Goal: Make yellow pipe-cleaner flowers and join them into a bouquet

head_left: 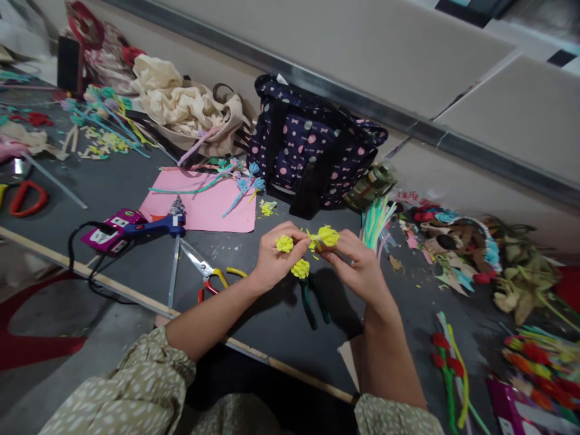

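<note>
My left hand (277, 257) is closed around a yellow fuzzy craft flower (284, 243), and its fingertips meet a second yellow flower piece (327, 235). My right hand (357, 266) pinches that second piece from the other side. A third yellow flower (299, 268) shows just below my left fingers; whether it is held or lies on the table I cannot tell. Under my hands are pliers with dark green handles (309, 308), their jaws hidden. Left of them lie scissors (206, 270) with red and yellow handles, partly behind my left forearm.
A blue glue gun (151, 227) with a cord rests by a purple box (113, 232) and pink paper (222, 211). Behind stand a dark patterned bag (312, 145) and a glass jar (374, 181). Pipe cleaners (377, 223), scraps and red flowers (441, 341) lie to the right.
</note>
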### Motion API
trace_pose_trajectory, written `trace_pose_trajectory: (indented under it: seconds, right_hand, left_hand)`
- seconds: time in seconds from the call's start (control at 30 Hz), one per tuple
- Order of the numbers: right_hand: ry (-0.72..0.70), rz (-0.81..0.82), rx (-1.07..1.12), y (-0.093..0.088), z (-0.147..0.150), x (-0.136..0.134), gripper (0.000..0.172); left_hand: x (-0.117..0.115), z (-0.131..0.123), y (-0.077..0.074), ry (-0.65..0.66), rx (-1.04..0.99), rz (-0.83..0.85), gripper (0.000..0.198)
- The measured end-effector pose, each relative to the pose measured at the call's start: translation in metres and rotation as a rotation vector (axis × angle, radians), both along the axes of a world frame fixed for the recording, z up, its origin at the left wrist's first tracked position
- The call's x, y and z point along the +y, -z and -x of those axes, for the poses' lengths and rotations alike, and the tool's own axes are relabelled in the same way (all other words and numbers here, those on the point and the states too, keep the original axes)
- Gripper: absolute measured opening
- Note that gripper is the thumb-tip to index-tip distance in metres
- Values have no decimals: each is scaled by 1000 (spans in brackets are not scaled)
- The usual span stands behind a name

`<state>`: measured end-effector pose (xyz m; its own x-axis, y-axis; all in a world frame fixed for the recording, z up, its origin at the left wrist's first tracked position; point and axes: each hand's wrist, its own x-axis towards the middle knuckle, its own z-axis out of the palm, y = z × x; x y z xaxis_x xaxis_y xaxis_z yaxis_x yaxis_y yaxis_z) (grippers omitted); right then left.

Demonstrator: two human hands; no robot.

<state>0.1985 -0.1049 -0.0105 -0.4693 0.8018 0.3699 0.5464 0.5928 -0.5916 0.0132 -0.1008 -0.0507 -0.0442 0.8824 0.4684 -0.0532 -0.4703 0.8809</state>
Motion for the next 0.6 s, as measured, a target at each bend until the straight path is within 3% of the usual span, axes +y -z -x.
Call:
trace_pose_trajectory:
  seconds: [0.33,0.6]
  right_hand:
    - [72,-6,42,5,0,1,10]
    - [48,7,-3,0,6,-5,12]
  left_hand:
    - [7,-3,10,118,-102,138,14]
    - [9,-2,12,70,-76,109,10]
